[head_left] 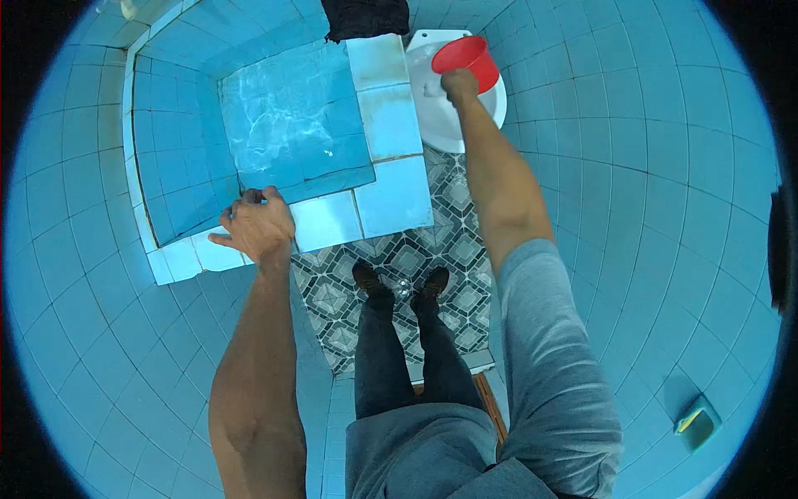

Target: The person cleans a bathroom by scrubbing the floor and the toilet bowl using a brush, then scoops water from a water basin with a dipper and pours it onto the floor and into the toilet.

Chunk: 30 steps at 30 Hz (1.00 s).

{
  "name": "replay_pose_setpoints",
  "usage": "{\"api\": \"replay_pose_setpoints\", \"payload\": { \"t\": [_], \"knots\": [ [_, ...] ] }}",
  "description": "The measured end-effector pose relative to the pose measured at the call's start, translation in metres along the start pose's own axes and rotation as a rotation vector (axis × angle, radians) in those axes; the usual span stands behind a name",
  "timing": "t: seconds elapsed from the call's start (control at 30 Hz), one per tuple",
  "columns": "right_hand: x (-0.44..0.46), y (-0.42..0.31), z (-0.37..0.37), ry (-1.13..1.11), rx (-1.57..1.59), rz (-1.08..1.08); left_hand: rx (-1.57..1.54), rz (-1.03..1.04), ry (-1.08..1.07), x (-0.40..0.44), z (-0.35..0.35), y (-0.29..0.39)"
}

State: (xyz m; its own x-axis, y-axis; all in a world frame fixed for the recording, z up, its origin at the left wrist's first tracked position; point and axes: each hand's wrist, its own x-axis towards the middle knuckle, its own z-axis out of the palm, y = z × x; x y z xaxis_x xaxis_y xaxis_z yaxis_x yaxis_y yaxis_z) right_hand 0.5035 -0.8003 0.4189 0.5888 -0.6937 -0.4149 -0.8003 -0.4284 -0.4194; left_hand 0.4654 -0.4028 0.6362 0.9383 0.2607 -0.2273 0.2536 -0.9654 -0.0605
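Over the white squat toilet [442, 133], my right hand [460, 86] is closed on the near side of a red plastic water dipper [475, 62]. The dipper is tilted, and its inside is mostly hidden. Part of the toilet bowl lies beneath the dipper and my hand. On the left, my left hand [259, 226] rests on the pale tiled rim [328, 220] of a water basin, fingers apart and nothing held. Clear rippled water [283, 116] stands in the blue-tiled basin.
A dark cloth [366, 18] hangs at the basin's far corner. Patterned grey tiles [332, 316] cover the floor under my shoes [401, 283]. Blue-tiled walls close in on both sides. A small green holder [698, 422] with something yellow is on the right wall.
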Motion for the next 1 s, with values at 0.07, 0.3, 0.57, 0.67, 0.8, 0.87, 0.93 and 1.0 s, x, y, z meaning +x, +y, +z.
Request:
{"api": "replay_pose_setpoints", "payload": {
  "t": [0.07, 0.3, 0.57, 0.67, 0.8, 0.87, 0.93, 1.0],
  "knots": [
    [0.009, -0.009, -0.019, 0.042, 0.015, 0.007, -0.008, 0.017, -0.001, 0.000, -0.001, 0.000],
    [-0.006, 0.000, -0.058, 0.125, 0.551, 0.288, 0.000, 0.008, -0.011, 0.001, 0.000, 0.000],
    [-0.130, 0.110, -0.044, -0.112, 1.367, 0.334, 0.019, 0.026, 0.027, 0.000, 0.004, -0.002],
    [-0.201, 0.147, -0.031, -0.127, 1.317, 0.409, 0.020, 0.025, 0.047, 0.001, 0.009, -0.004],
    [-0.252, 0.185, -0.010, -0.091, 1.327, 0.537, 0.015, 0.018, 0.035, -0.001, 0.004, -0.002],
    [-0.257, 0.195, -0.005, -0.040, 1.344, 0.733, 0.019, 0.015, 0.007, -0.003, 0.002, 0.000],
    [-0.229, 0.237, 0.031, -0.093, 1.309, 0.715, 0.021, 0.015, 0.008, -0.001, 0.005, -0.002],
    [-0.189, 0.253, 0.046, -0.156, 1.237, 0.660, 0.023, 0.014, 0.007, 0.000, 0.008, -0.004]
  ]
}}
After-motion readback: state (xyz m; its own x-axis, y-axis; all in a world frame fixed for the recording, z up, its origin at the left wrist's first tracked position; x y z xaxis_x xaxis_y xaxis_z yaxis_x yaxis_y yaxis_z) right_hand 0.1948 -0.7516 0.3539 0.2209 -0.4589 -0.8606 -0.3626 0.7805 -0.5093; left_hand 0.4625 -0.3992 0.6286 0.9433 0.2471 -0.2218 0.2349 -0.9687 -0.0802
